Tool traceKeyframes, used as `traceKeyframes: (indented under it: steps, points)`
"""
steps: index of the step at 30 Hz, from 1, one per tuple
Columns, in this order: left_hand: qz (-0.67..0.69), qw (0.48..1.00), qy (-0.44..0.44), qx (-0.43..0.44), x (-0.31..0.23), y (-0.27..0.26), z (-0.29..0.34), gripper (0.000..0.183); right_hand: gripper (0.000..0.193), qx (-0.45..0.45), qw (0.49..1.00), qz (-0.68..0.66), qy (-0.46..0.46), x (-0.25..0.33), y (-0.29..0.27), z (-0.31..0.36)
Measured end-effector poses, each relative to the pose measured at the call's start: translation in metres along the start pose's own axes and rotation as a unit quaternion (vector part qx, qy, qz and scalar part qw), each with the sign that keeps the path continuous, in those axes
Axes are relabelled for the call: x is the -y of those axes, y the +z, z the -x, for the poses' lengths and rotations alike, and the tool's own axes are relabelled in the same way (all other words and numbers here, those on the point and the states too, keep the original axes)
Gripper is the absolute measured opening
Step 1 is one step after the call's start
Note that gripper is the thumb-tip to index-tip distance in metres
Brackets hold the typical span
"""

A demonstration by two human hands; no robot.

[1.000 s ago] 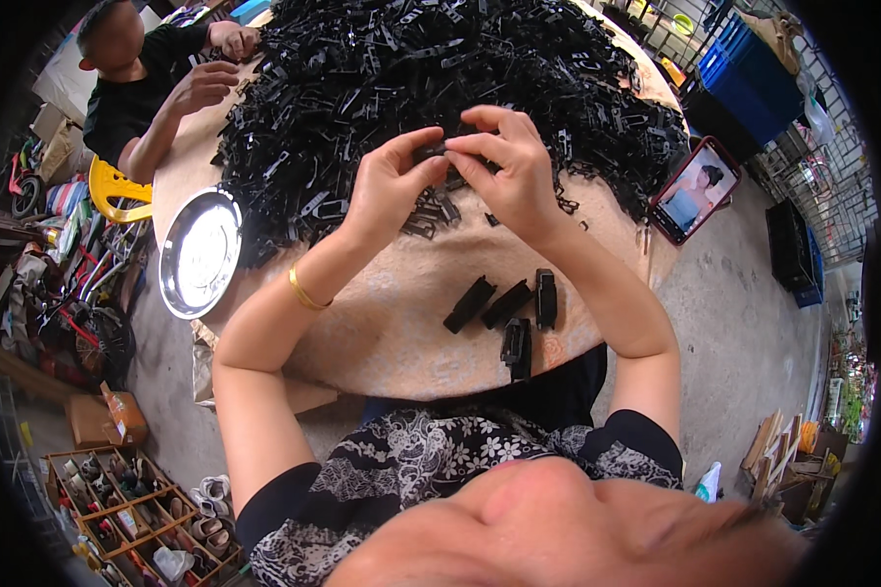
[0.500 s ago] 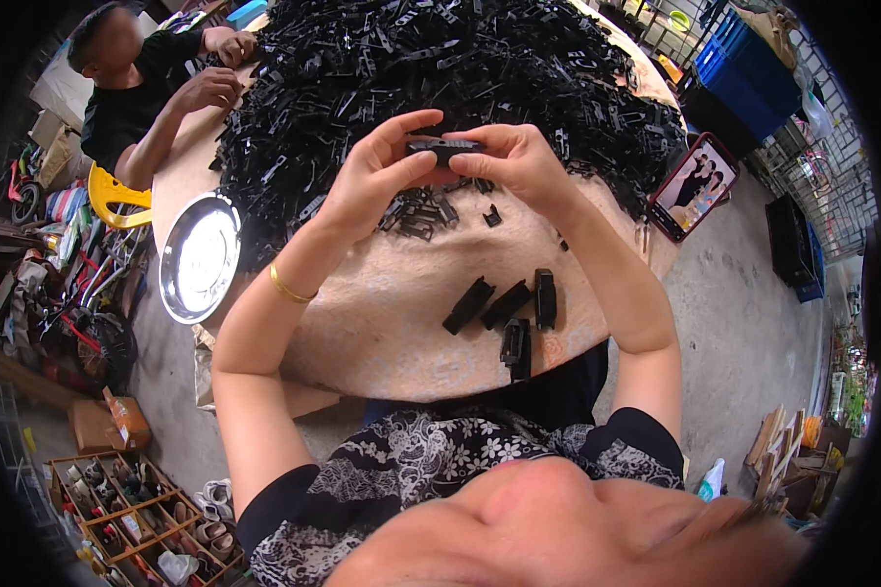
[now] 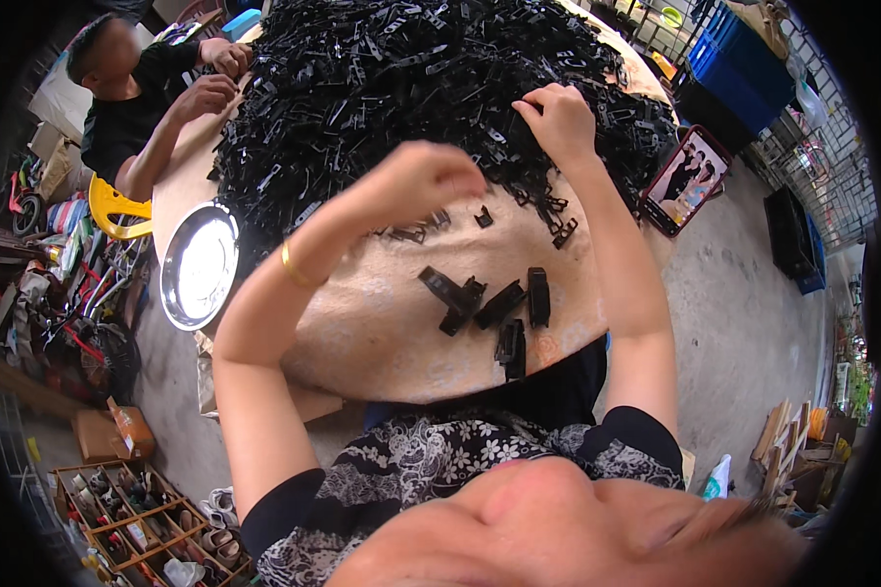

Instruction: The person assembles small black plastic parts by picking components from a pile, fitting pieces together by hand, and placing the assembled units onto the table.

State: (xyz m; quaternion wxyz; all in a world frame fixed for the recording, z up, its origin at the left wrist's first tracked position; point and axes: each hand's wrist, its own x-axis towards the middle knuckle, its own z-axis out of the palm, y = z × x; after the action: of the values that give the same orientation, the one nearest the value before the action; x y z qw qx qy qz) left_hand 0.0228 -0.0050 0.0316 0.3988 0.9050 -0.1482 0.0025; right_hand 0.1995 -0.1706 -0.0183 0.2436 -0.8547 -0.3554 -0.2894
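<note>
A large heap of small black plastic parts [image 3: 362, 88] covers the far side of a round table [image 3: 362, 338]. My right hand [image 3: 561, 125] is at the heap's right part, thumb and forefinger pinched together; what they hold, if anything, is too small to make out. My left hand [image 3: 426, 184], curled and smeared by motion, hovers over the heap's near edge. Close to me lie several black blocks: one [image 3: 447, 291] rests across another, with an angled block [image 3: 501, 304], an upright-looking block [image 3: 538, 297] and a block by the table edge [image 3: 510, 349]. A small black clip [image 3: 483, 217] sits apart below my left hand.
A shiny metal tray [image 3: 200, 266] stands at the table's left edge. On the right edge leans a phone [image 3: 687, 181] with a lit screen. Across at the left, a co-worker's hands [image 3: 210, 93] work at the heap. A yellow plastic stool [image 3: 117, 207] is beside them.
My hands have parted; the black block they held now lies across another near me. My right hand has moved right and away to the heap, while my left has come nearer.
</note>
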Motion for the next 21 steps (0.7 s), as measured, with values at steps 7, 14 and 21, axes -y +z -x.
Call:
traceKeyframes:
  steps: [7, 14, 21]
  points:
    - [-0.34, 0.913, -0.053, -0.22, 0.07, -0.044, -0.054, 0.023, 0.013, -0.05, 0.993, -0.109, 0.021, 0.011, -0.007, -0.001]
    - [-0.413, 0.889, -0.092, -0.175, 0.09, -0.043, -0.066, 0.025, 0.013, 0.044, 0.909, -0.385, 0.155, 0.019, -0.015, -0.004]
    - [-0.23, 0.952, -0.081, -0.185, 0.1, -0.073, -0.066, 0.035, 0.02, 0.106, 0.735, -0.615, 0.265, 0.015, -0.018, -0.008]
